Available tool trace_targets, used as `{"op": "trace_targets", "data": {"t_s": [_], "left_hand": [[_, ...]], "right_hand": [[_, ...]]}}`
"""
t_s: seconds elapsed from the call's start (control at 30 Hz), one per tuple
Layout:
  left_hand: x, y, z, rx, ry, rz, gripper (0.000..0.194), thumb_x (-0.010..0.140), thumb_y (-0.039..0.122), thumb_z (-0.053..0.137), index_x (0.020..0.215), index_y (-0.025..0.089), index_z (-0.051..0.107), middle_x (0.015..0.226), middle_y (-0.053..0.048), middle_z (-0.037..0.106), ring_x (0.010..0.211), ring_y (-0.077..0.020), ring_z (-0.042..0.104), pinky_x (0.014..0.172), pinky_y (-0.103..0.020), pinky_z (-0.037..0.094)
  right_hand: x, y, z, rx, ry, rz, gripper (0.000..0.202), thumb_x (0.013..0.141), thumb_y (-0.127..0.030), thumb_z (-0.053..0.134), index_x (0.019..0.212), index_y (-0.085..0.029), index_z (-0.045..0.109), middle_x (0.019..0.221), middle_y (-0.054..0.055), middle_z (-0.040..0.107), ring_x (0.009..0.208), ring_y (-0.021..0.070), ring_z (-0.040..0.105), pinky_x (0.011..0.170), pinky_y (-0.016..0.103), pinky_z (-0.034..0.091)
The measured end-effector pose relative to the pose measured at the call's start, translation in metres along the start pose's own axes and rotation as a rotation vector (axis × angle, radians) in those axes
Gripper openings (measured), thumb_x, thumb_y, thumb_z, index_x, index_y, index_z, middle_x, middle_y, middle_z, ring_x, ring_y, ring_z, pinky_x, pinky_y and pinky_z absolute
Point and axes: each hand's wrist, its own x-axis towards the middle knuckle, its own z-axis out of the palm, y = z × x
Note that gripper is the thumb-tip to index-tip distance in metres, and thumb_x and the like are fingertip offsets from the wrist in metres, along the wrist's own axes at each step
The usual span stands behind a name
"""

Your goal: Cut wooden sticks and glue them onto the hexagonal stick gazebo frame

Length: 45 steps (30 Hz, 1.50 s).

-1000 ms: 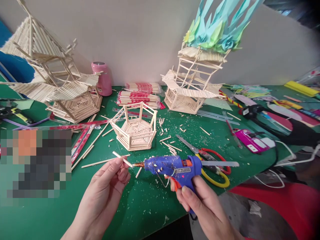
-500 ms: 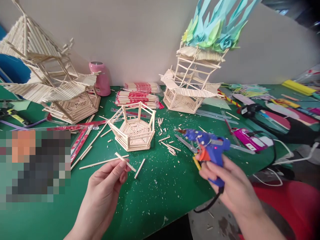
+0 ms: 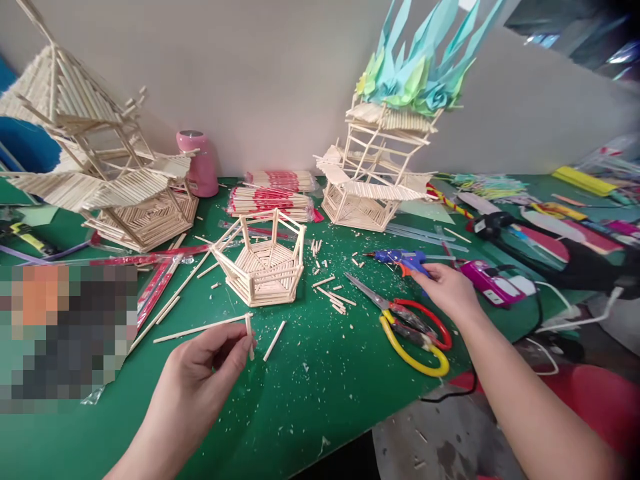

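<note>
Between thumb and fingers, my left hand (image 3: 213,367) pinches a short wooden stick (image 3: 249,333), held near upright. Another short stick (image 3: 274,341) lies just to its right, and a longer stick (image 3: 200,327) lies behind the hand. My right hand (image 3: 447,287) is closed round the handle of a blue glue gun (image 3: 400,259), whose nozzle points left, low over the table. In front of it lie scissors (image 3: 415,327) with red and yellow handles. A small open frame of sticks (image 3: 265,273), with a woven-looking floor, stands beyond my left hand.
A roofed stick pavilion (image 3: 130,193) stands at the left, another (image 3: 370,173) topped with blue-green paper at the back. Stick packs (image 3: 270,202) and a pink bottle (image 3: 197,163) sit by the wall. Offcuts litter the green table (image 3: 310,413); a magenta box (image 3: 493,283) is at the right.
My right hand has carried the glue gun away and down toward the table, uncovering the scissors. My left hand has turned its stick from slanting to near upright.
</note>
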Motion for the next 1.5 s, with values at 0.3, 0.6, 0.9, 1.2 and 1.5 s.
{"op": "trace_targets", "data": {"t_s": [0.3, 0.6, 0.9, 1.2, 1.5], "left_hand": [[0.012, 0.013, 0.01, 0.321, -0.009, 0.435, 0.015, 0.073, 0.027, 0.059, 0.065, 0.022, 0.071, 0.057, -0.003, 0.063, 0.048, -0.0147, 0.05, 0.047, -0.023, 0.036], [0.014, 0.003, 0.003, 0.776, 0.079, 0.749, 0.019, 0.081, 0.02, 0.048, 0.076, 0.021, 0.067, 0.077, -0.009, 0.066, 0.068, -0.0229, 0.054, 0.067, -0.034, 0.037], [0.01, 0.003, 0.0, 0.866, 0.159, 0.794, 0.019, 0.083, 0.02, 0.047, 0.078, 0.021, 0.065, 0.078, -0.01, 0.063, 0.069, -0.0233, 0.049, 0.062, -0.034, 0.032], [0.008, 0.016, 0.005, 1.039, 0.208, 0.809, 0.023, 0.088, 0.015, 0.044, 0.078, 0.017, 0.065, 0.074, -0.007, 0.06, 0.07, -0.0226, 0.046, 0.061, -0.035, 0.03], [0.03, 0.052, -0.005, 1.158, 0.152, 0.89, 0.025, 0.085, 0.016, 0.047, 0.071, 0.019, 0.067, 0.067, -0.005, 0.054, 0.072, -0.0226, 0.039, 0.062, -0.035, 0.027]], "right_hand": [[-0.08, -0.092, 0.033, 0.173, -0.276, -0.45, 0.017, 0.081, -0.03, 0.051, 0.09, -0.021, 0.064, 0.083, 0.005, 0.062, 0.074, 0.0181, 0.059, 0.066, 0.03, 0.048], [-0.107, -0.131, 0.086, 0.235, -0.497, -0.508, 0.014, 0.076, -0.016, 0.058, 0.089, -0.016, 0.061, 0.081, 0.004, 0.059, 0.071, 0.0165, 0.055, 0.061, 0.028, 0.045], [-0.1, -0.133, 0.093, 0.248, -0.563, -0.509, 0.007, 0.077, -0.014, 0.058, 0.081, -0.016, 0.063, 0.077, 0.002, 0.057, 0.066, 0.0141, 0.052, 0.061, 0.027, 0.041], [-0.095, -0.137, 0.095, 0.383, -0.625, -0.456, 0.004, 0.072, -0.016, 0.06, 0.072, -0.018, 0.064, 0.075, 0.001, 0.058, 0.06, 0.0121, 0.051, 0.056, 0.025, 0.039], [-0.09, -0.156, 0.075, 0.578, -0.632, -0.335, 0.008, 0.07, -0.023, 0.055, 0.073, -0.017, 0.059, 0.075, 0.001, 0.054, 0.069, 0.0141, 0.051, 0.066, 0.029, 0.042]]}}
